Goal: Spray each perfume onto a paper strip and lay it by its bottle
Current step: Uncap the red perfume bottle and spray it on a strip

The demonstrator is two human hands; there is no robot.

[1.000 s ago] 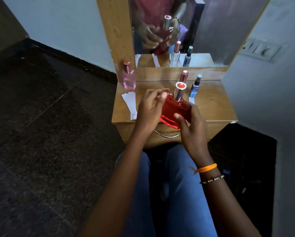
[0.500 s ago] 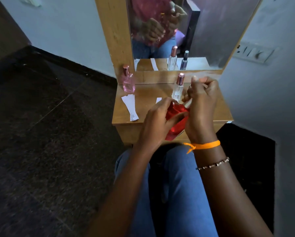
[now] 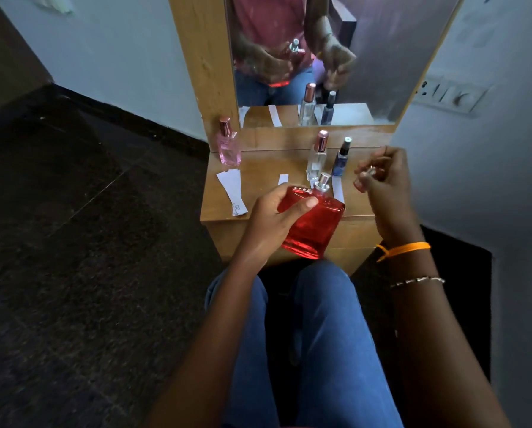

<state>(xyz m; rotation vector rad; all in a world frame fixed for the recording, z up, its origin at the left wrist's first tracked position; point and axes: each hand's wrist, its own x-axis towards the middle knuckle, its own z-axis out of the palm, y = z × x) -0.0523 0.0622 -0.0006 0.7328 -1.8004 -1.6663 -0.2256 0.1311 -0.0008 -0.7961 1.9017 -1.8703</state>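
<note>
Red perfume bottle (image 3: 312, 223) sits gripped in left hand (image 3: 269, 222), nozzle toward the paper strips (image 3: 232, 196); right hand (image 3: 385, 180) pinches its cap (image 3: 368, 174).

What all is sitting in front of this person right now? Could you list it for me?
red perfume bottle: 1, red, cap off, spray nozzle bare, held above the table's front edge
cap: 1, silvery, in the right hand
pink bottle: 1, pink, table's back left corner
clear bottle: 1, clear with rosy cap, back of table
blue bottle: 1, dark blue, right of the clear one
paper strips: 3 visible, white, lying on the table
table: 1, wooden, with mirror behind
left hand: grips the red bottle
right hand: pinches the cap
</note>
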